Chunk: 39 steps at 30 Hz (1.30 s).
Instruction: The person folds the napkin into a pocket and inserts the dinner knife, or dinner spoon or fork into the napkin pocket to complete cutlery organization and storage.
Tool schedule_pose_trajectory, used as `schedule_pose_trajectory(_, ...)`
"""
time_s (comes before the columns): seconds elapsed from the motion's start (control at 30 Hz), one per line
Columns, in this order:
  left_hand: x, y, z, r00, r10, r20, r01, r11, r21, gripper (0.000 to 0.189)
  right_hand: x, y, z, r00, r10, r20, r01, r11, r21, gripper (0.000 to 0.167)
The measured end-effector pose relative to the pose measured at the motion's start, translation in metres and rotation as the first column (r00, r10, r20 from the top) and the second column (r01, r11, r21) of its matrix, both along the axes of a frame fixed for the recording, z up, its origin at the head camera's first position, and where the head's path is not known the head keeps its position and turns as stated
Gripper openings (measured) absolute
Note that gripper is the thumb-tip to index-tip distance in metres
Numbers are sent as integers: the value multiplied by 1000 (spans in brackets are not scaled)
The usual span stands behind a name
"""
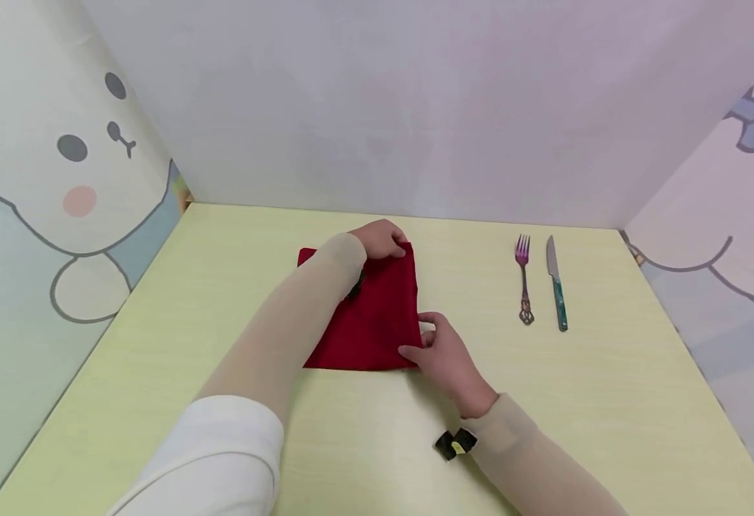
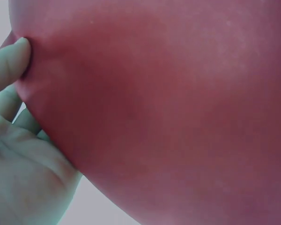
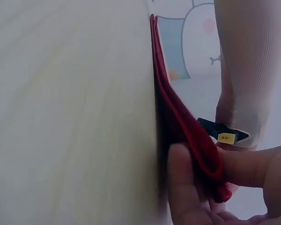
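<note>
A folded red cloth napkin (image 1: 380, 315) lies on the pale wooden table (image 1: 364, 444). My left hand (image 1: 379, 238) reaches across it and pinches its far right corner. In the left wrist view, the thumb (image 2: 11, 63) presses on the red fabric (image 2: 154, 108) while the other fingers are behind it. At the near right corner, my right hand (image 1: 446, 358) grips the edge between thumb and fingers. The right wrist view shows the cloth's doubled layers (image 3: 187, 124) between that thumb and fingers, with this end raised off the tabletop. My left forearm covers part of the napkin's left side.
To the right of the napkin lie a fork (image 1: 523, 279) with purplish tines and a knife (image 1: 556, 287) with a teal handle, side by side. A plain pale wall (image 1: 416, 107) rises behind the table, and cartoon-printed panels (image 1: 80, 236) stand at both sides.
</note>
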State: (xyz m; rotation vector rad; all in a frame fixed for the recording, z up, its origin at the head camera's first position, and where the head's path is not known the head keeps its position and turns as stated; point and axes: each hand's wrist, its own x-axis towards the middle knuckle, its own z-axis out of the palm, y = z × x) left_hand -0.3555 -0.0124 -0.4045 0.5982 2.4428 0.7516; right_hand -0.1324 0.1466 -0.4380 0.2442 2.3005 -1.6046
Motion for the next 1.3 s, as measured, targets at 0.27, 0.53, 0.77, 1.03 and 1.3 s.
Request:
schedule_pose_trajectory(0.27, 0, 4, -6, 999, -46, 21, 47, 999, -11, 20, 3, 6, 6, 973, 212, 91, -211, 977, -22, 22)
schedule_pose_trajectory(0.53, -4, 18, -20, 999, -18, -46, 14, 996, -89, 21, 3, 12, 17, 942, 331, 58, -316, 813, 488, 40)
schedule_pose_trajectory(0.77, 6, -5, -1, 982, -108, -157, 74, 975, -208, 37, 4, 11, 23, 947, 318, 31, -271, 746, 609, 26)
schedule_pose_trajectory(1.03, 33, -77, 28, 923, -296, -244, 163, 878, -450, 31, 2, 9, 27, 935, 354, -23, -280, 775, 567, 18)
schedule_pose_trajectory(1.3, 59, -135, 8, 920, -296, -257, 163, 885, -435, 52, -5, 12, 18, 930, 365, 33, -328, 789, 519, 19)
